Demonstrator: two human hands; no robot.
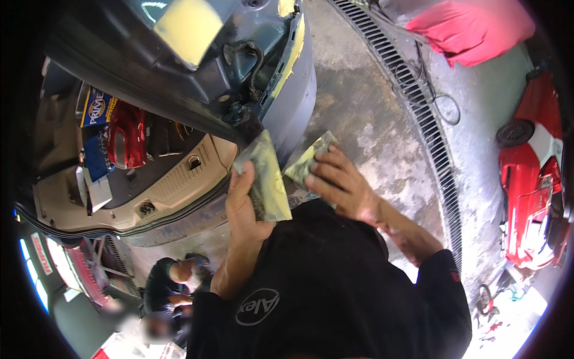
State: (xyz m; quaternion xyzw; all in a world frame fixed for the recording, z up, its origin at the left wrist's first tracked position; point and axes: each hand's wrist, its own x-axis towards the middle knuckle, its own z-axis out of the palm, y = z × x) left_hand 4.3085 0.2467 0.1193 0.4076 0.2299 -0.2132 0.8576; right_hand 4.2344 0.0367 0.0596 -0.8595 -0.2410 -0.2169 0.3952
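With the middle of the view as the clock's centre, the left hand (242,206) lies toward 8 o'clock, clamped on a flat grey plate (272,179) smeared with yellow paste. Its thumb presses on the near face; the fingers behind are hidden. The right hand (350,188), at 3 o'clock, grips a thin spreader (312,157), also streaked yellow and dark, with the fingers over its upper side. The two hands are apart, but the spreader's corner points toward 9 o'clock, right at the plate's edge; whether they touch I cannot tell.

Above them, from 11 to 12 o'clock, stands a blue-grey car body (302,90). A pale yellow patch (188,30) covers part of it at 11, and more yellow runs along its edge at 12. Around 9 o'clock curves beige trim (203,161); a red tail light (127,134) lies just past it, toward 10.

Farther out, a floor grate (412,90) bends through 2 o'clock, with red bodywork (529,173) at 3. Another person (164,284) bends down between 7 and 8.
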